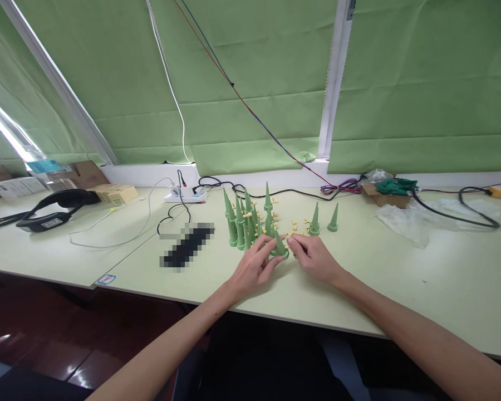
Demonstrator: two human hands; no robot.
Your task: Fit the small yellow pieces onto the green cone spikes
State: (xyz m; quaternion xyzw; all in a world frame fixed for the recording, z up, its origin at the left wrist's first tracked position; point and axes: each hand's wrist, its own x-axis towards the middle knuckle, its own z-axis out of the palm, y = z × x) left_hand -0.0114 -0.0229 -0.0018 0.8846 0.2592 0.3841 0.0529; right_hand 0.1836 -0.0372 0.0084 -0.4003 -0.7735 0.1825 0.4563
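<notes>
My left hand [256, 266] grips a green cone [279, 245] with a round base, standing upright near the table's front. Close by on the right, my right hand [313, 256] has its thumb and fingers pinched together beside the cone; what they hold, if anything, is too small to make out. Behind my left hand stands a cluster of several green cones [237, 225]. Small yellow pieces [294, 227] lie among and beside the cones. Two more green cones, one [314, 220] with yellow pieces around it and another [334, 219], stand apart to the right.
A white power strip [186, 195] and black cables lie at the back. On the left are a black headset [62, 209] and yellow boxes [119, 194]. A cardboard box [386, 197] with green material and clear plastic bags [404, 223] sits at the right.
</notes>
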